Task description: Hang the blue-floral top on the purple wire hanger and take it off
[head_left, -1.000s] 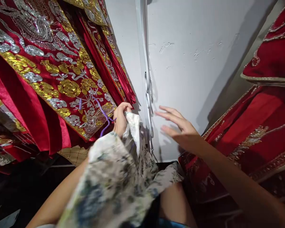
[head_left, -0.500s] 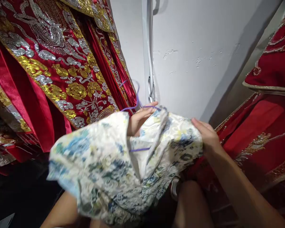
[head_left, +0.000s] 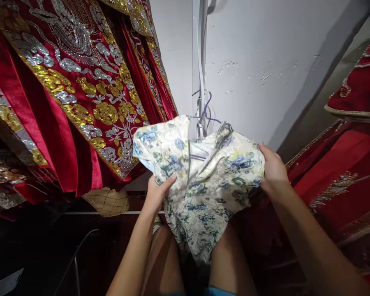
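A white short-sleeved floral garment (head_left: 203,201) with blue and yellow flowers and an open V-shaped neck hangs in front of me on a purple hanger (head_left: 207,110). The hanger's hook rises above the collar, close to a white strap; whether it is hooked there I cannot tell. My left hand (head_left: 158,192) grips the garment's side below the left sleeve, thumb on the front and fingers hidden behind. Over on the right, my right hand (head_left: 274,167) pinches the edge of the other sleeve. The lower part of the garment hangs down between my knees.
Red robes with gold and silver sequins (head_left: 106,113) hang at the left. More beaded red clothing (head_left: 342,164) hangs at the right. Behind stands a white wall (head_left: 249,61) with a white strap (head_left: 201,53) running down it. A beige quilted item (head_left: 107,201) lies low at left.
My left hand has come out from behind the neck opening and now holds the garment's side. The garment's left part has swung up and right. My right hand keeps its sleeve.
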`<act>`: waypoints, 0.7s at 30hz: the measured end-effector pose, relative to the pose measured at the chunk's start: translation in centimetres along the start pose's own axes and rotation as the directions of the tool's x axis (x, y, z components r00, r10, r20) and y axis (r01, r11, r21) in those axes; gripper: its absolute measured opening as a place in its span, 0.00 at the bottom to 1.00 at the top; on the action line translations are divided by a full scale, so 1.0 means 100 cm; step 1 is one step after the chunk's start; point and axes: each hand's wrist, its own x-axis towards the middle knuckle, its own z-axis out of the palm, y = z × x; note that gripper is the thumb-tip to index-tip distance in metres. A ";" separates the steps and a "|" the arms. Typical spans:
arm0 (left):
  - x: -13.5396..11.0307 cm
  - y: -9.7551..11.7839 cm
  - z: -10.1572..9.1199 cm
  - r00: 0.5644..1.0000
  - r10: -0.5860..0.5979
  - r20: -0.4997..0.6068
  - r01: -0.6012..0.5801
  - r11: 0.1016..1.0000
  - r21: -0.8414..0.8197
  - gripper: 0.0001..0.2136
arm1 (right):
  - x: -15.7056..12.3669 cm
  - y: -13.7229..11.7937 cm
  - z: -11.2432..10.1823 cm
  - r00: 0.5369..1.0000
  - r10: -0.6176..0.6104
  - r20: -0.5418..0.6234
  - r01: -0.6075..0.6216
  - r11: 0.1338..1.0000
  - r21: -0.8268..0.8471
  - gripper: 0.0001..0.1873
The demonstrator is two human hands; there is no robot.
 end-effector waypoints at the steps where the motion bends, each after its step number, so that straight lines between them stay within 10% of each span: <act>1: -0.004 -0.006 0.003 0.999 -0.022 0.027 0.022 1.000 -0.008 0.26 | -0.006 0.003 -0.003 1.000 0.003 -0.011 -0.003 1.000 -0.018 0.19; 7: -0.024 -0.025 0.019 0.992 -0.110 0.055 0.111 0.993 -0.024 0.21 | -0.075 0.023 -0.005 0.927 -0.166 -0.337 0.060 0.951 -0.304 0.19; 10: -0.034 -0.030 0.030 0.991 -0.133 0.006 0.133 0.991 -0.023 0.23 | -0.127 0.045 0.026 0.981 0.147 -0.125 -0.156 0.986 -0.060 0.08; 13: -0.043 -0.033 0.041 0.991 -0.133 -0.021 0.132 0.991 -0.032 0.22 | -0.172 0.071 0.063 0.851 0.445 0.280 -0.486 0.868 0.097 0.22; 21: -0.047 -0.030 0.039 0.977 -0.199 0.072 0.210 0.957 -0.199 0.26 | -0.186 0.080 0.075 0.831 0.412 0.372 -0.486 0.865 0.127 0.22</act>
